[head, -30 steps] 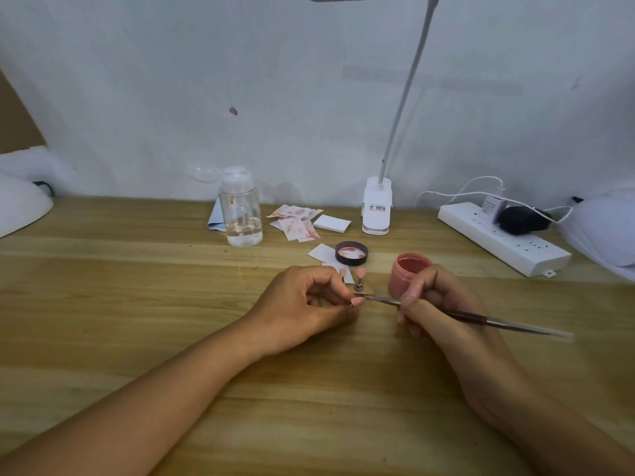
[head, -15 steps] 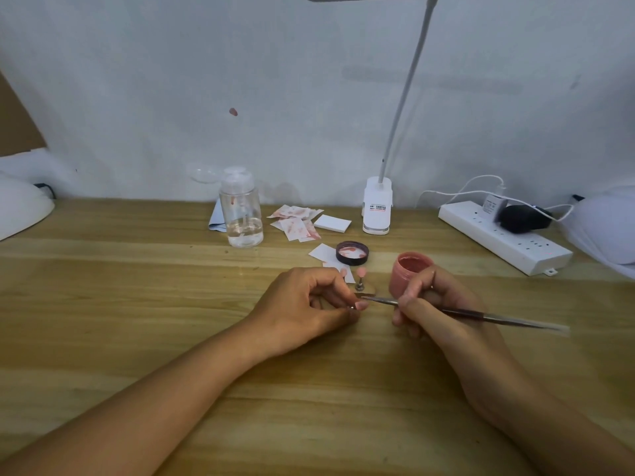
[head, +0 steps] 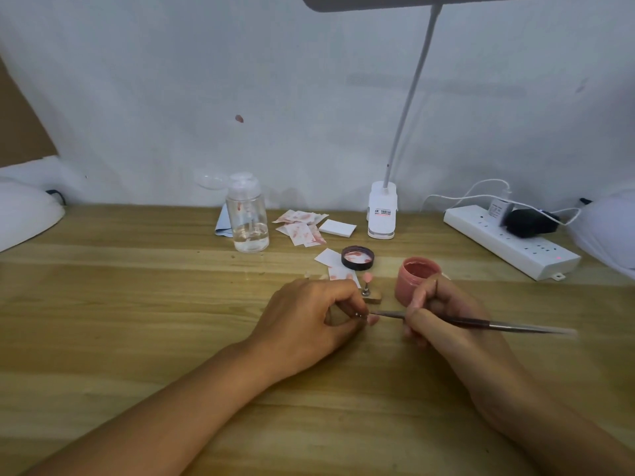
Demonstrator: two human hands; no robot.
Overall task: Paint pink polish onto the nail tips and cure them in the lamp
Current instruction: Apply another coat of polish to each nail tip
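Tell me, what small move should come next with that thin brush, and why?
Probably a short stroke of the thin dark-handled brush along the small pink nail tip. The right hand holds the brush with its bristles at that tip, which the left hand pinches; the open pink polish jar stands close behind.

Matt grained wood table, clear plastic bottle, glossy white plastic power strip, stained paper scraps

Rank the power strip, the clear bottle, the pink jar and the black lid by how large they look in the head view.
1. power strip
2. clear bottle
3. pink jar, partly hidden by the right hand
4. black lid
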